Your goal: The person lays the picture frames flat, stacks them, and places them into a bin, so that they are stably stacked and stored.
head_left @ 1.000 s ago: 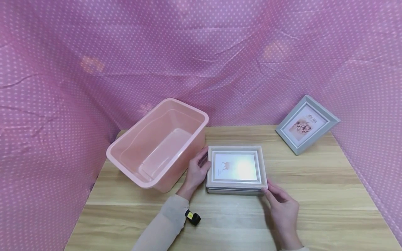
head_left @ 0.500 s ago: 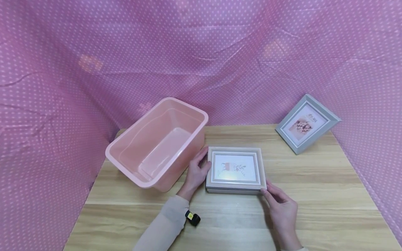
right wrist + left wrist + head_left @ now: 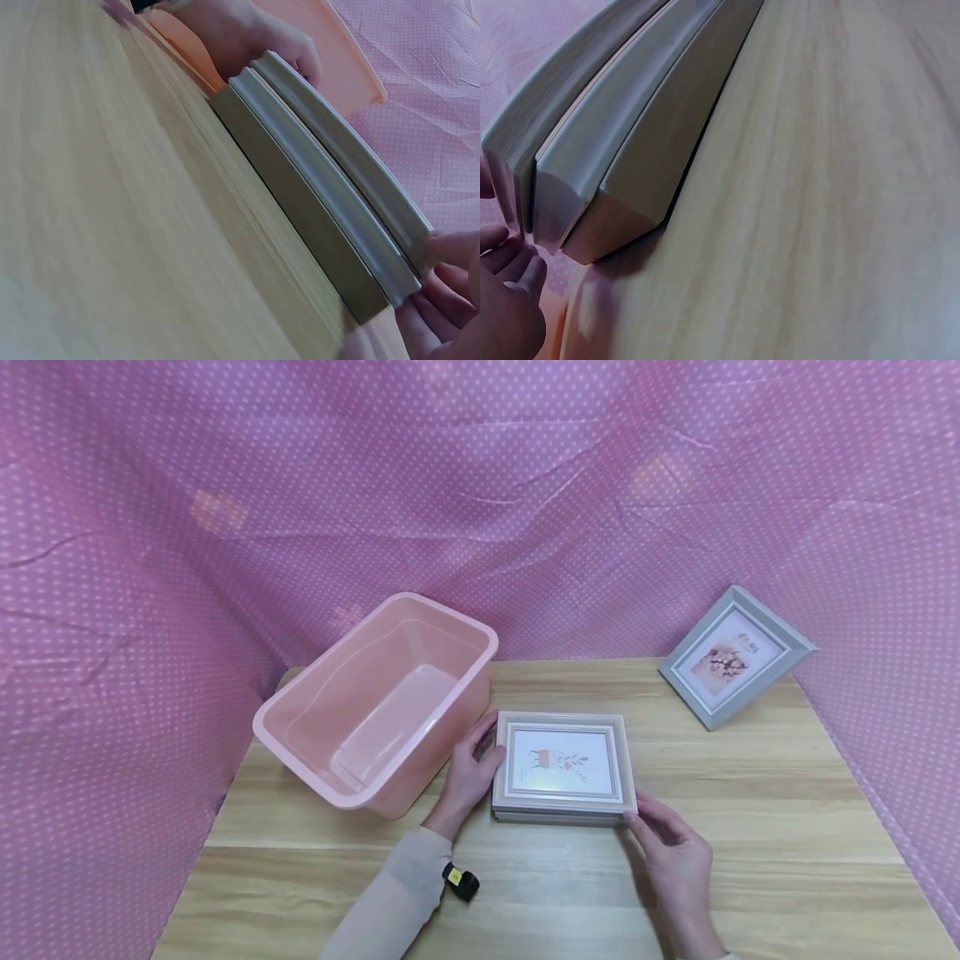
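A stack of picture frames lies flat at the middle of the table, and the top picture frame (image 3: 561, 762) has a pale wood border and an animal-and-leaf print. Its edge shows grey in the left wrist view, above a light grey frame (image 3: 622, 127) and a brownish bottom frame (image 3: 660, 127). My left hand (image 3: 468, 772) holds the stack's left side, thumb at the top frame's edge and fingers along the side. With my right hand (image 3: 675, 852) I pinch the near right corner, thumb on the top frame and the other fingers partly hidden beside it.
Left of the stack stands a deep pink plastic bin (image 3: 375, 702) with nothing inside. A grey-green picture frame (image 3: 731, 664) with a flower print stands at the back right of the wooden table (image 3: 787, 835). Pink dotted cloth (image 3: 555, 527) hangs behind and at both sides.
Bright glare has left the top picture frame, so its print now shows; the frame has tilted very slightly. Both hands have kept their places on the stack.
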Tool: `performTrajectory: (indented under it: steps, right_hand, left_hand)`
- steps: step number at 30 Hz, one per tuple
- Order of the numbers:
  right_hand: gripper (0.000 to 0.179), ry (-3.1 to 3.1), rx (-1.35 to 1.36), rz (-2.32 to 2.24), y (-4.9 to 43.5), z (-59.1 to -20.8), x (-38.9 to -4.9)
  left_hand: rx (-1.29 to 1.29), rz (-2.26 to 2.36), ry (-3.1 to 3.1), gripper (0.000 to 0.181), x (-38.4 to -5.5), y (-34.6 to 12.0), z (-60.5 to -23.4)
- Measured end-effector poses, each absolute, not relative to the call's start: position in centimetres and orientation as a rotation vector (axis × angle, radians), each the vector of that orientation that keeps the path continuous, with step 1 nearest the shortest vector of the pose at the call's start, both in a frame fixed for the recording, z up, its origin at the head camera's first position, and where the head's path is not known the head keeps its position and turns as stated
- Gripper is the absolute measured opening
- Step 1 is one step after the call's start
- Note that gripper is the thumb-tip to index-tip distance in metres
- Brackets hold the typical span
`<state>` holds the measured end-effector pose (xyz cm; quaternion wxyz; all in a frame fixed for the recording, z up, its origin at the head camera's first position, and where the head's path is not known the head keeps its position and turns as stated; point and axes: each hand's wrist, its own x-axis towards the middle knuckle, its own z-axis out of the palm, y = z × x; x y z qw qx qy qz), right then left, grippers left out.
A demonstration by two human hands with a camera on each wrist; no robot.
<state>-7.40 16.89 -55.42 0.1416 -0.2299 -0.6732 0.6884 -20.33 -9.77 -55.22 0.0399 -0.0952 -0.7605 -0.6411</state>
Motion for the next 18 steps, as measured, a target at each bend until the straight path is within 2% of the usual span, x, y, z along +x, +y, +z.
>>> performTrajectory:
  steps: [4, 9, 18]
  right_hand:
    - [0.042, -2.028, -0.646, 2.014, 18.2, -54.8, -7.4]
    - [0.034, -2.086, -0.546, 1.881, 20.5, -53.7, -8.0]
    - [0.03, -1.829, -0.545, 1.934, 23.8, -51.3, -9.9]
  left_hand:
    - [-0.261, -1.874, -2.363, 0.06, -20.3, -9.9, -54.9]
    - [-0.231, -1.867, -2.336, 0.057, -20.3, -10.0, -54.7]
    - [-0.25, -1.88, -2.315, 0.054, -20.2, -9.9, -53.6]
